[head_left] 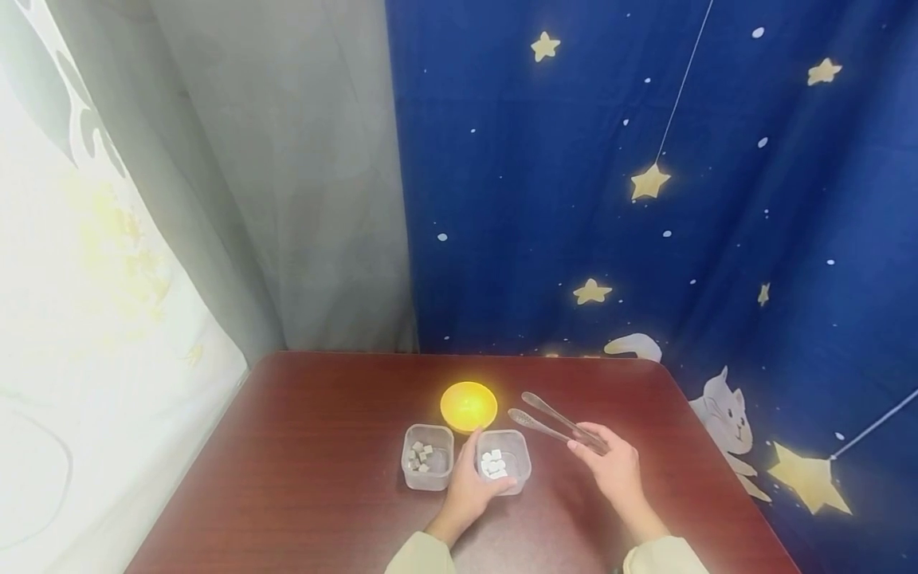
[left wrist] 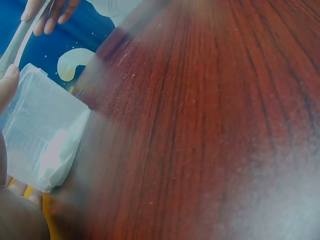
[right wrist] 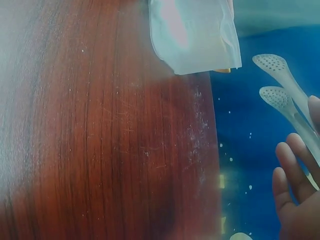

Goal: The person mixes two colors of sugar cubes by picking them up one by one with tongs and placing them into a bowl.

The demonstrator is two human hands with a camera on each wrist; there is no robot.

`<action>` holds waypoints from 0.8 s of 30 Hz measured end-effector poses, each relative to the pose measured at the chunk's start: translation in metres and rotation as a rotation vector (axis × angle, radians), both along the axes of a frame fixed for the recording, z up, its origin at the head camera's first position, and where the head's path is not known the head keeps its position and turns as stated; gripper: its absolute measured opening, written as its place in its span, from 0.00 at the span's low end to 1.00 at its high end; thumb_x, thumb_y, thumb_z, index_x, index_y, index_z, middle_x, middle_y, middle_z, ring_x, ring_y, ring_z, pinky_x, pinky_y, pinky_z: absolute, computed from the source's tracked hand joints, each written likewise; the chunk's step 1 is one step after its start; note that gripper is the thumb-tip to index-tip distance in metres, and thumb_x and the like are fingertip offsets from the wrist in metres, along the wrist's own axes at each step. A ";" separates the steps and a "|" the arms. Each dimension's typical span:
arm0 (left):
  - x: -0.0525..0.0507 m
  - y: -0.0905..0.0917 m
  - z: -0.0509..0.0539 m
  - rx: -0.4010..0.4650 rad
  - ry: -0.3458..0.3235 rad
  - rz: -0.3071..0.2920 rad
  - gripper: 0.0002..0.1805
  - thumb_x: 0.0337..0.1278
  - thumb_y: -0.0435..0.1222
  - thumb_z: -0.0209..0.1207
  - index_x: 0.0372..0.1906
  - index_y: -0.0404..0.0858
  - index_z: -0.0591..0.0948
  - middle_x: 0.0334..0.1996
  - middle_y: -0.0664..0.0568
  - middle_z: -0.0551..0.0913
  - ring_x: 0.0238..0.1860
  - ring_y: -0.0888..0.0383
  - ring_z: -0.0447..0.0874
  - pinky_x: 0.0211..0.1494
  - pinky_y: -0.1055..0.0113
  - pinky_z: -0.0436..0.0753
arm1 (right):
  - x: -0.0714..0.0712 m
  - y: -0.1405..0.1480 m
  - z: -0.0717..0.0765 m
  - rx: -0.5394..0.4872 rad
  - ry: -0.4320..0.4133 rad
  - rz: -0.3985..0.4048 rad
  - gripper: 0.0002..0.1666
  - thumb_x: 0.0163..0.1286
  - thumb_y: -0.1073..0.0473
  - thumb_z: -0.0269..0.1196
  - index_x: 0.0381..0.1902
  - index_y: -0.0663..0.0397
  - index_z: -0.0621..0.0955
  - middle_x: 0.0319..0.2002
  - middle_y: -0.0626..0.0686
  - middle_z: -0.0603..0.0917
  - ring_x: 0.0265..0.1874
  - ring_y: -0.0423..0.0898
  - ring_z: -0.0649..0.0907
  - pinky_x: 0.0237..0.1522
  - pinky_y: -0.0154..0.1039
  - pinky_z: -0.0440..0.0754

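Observation:
My left hand [head_left: 469,486] grips a clear plastic box [head_left: 522,470] from its left side, thumb at the front wall. Several small white cubes [head_left: 493,462] lie in that box, and its clear wall [left wrist: 47,125] shows up close in the left wrist view. In my right hand [head_left: 613,466] is a pair of tongs [head_left: 545,414], pinched between thumb and fingers. Their two perforated tips [right wrist: 274,96] stand apart with nothing between them, above the table and right of the yellow bowl. A second clear box [head_left: 428,480], with several greyish cubes [head_left: 419,457], stands left of my left hand.
A yellow bowl [head_left: 468,406] sits just behind the two boxes. All of it rests on a reddish-brown wooden table [head_left: 323,446]. Behind the table hang a grey curtain [head_left: 323,199] and a blue star-patterned curtain [head_left: 516,199]; a bright pale curtain [head_left: 93,319] is at left.

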State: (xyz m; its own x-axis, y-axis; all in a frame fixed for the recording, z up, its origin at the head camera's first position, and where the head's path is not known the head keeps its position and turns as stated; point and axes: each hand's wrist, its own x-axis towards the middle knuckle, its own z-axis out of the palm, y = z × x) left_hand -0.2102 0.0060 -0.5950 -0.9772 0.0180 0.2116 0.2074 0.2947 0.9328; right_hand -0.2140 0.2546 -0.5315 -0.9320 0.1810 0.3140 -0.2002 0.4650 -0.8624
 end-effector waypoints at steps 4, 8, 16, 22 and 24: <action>-0.001 0.000 -0.002 0.012 0.011 -0.010 0.56 0.32 0.47 0.78 0.72 0.41 0.62 0.67 0.45 0.68 0.65 0.45 0.67 0.66 0.44 0.65 | 0.000 0.003 0.000 0.031 0.005 0.018 0.21 0.53 0.53 0.76 0.46 0.51 0.85 0.38 0.53 0.88 0.39 0.43 0.87 0.39 0.24 0.80; -0.002 -0.001 -0.001 0.035 -0.007 -0.018 0.57 0.31 0.46 0.79 0.72 0.42 0.63 0.68 0.46 0.67 0.66 0.46 0.66 0.67 0.45 0.63 | 0.001 0.005 0.003 0.006 0.012 0.077 0.20 0.54 0.56 0.75 0.45 0.52 0.85 0.38 0.52 0.88 0.38 0.43 0.87 0.39 0.27 0.81; -0.003 0.000 -0.004 0.050 0.009 -0.015 0.57 0.30 0.47 0.79 0.72 0.41 0.64 0.67 0.48 0.68 0.65 0.48 0.66 0.67 0.46 0.64 | 0.022 -0.006 0.044 -0.029 -0.050 0.197 0.18 0.55 0.68 0.72 0.45 0.65 0.84 0.38 0.62 0.87 0.37 0.43 0.87 0.40 0.29 0.82; -0.004 0.000 -0.005 0.045 0.003 -0.019 0.57 0.30 0.46 0.79 0.72 0.41 0.64 0.68 0.49 0.68 0.66 0.49 0.66 0.68 0.48 0.63 | 0.023 -0.008 0.046 -0.004 -0.070 0.255 0.17 0.54 0.69 0.72 0.43 0.64 0.84 0.37 0.64 0.86 0.34 0.41 0.86 0.38 0.32 0.82; -0.003 -0.001 -0.004 0.048 -0.011 -0.022 0.57 0.30 0.46 0.79 0.72 0.43 0.64 0.67 0.50 0.68 0.66 0.51 0.66 0.68 0.49 0.63 | 0.023 -0.009 0.046 0.003 -0.072 0.273 0.17 0.53 0.70 0.72 0.43 0.66 0.84 0.37 0.65 0.86 0.33 0.43 0.87 0.37 0.33 0.83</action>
